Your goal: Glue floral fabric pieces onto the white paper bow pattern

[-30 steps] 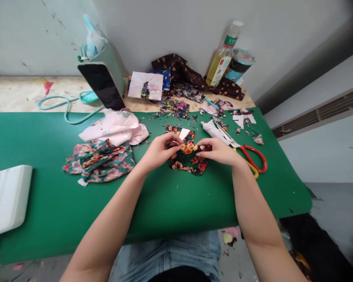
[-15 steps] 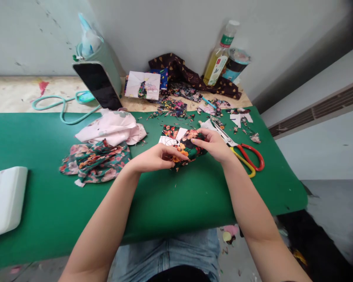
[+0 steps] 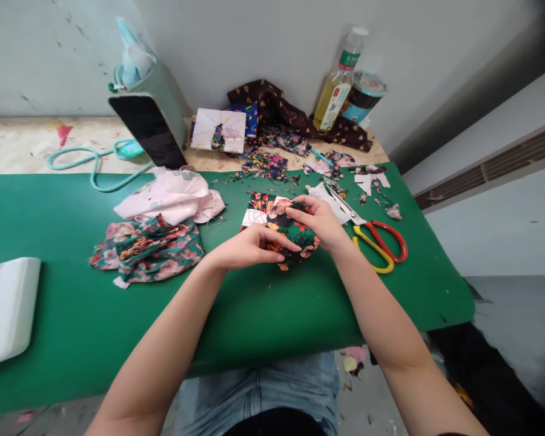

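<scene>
A dark floral fabric piece (image 3: 287, 231) with a white paper backing showing at its left corner lies on the green mat (image 3: 263, 303). My left hand (image 3: 249, 247) pinches its near edge with fingers closed on the cloth. My right hand (image 3: 317, 220) presses and grips the fabric's upper right part, fingers curled over it. Both hands touch the same piece, just left of the scissors (image 3: 376, 235) with red and yellow handles.
A pile of floral and pink cloth (image 3: 161, 233) lies to the left. A phone (image 3: 149, 130) leans on a teal holder at the back, with a teal cable (image 3: 93, 163). A bottle (image 3: 338, 91), brown cloth (image 3: 290, 112), scraps and a white box (image 3: 4, 309) surround the mat.
The fabric piece has been turned and folded over, with white backing now showing at the left. My right hand moved up and left onto it; my left hand shifted to its near edge.
</scene>
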Motion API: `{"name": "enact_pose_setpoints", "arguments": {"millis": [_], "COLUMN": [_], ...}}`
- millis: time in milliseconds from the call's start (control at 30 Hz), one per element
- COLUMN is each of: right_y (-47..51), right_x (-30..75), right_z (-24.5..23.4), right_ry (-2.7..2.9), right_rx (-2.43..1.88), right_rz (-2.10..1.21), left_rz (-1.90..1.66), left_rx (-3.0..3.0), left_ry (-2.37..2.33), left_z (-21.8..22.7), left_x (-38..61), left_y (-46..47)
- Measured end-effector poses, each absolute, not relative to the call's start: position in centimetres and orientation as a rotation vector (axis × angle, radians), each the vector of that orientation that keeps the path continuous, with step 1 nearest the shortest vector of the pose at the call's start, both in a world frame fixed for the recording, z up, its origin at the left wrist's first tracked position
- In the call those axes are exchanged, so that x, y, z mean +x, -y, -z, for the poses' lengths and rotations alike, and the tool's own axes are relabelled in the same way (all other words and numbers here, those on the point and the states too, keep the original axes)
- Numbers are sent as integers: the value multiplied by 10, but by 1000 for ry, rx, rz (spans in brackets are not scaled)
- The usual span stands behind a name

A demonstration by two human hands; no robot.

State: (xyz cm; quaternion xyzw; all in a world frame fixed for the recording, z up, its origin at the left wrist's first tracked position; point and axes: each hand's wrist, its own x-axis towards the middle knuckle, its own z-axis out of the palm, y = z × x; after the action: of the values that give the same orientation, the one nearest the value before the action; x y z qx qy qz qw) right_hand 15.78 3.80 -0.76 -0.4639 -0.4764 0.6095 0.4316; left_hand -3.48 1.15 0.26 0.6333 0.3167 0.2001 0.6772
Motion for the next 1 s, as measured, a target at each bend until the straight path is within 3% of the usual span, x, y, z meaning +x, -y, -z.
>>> {"name": "enact_pose_setpoints", "arguments": {"millis": [633,1000], "right_y": [-43,-47], "right_x": [166,164], "right_z": [8,19], "right_ry": [1081,1314], "right_rx": [-1207,-1212], "right_rz": [-1423,-1182], "left_rz": [-810,-699], "left_rx": [1272,1272], "left_ry": [-939,-928], "left_z": [-5,-8], "left_x": [-28,-29], "left_y": [-7,-4]}}
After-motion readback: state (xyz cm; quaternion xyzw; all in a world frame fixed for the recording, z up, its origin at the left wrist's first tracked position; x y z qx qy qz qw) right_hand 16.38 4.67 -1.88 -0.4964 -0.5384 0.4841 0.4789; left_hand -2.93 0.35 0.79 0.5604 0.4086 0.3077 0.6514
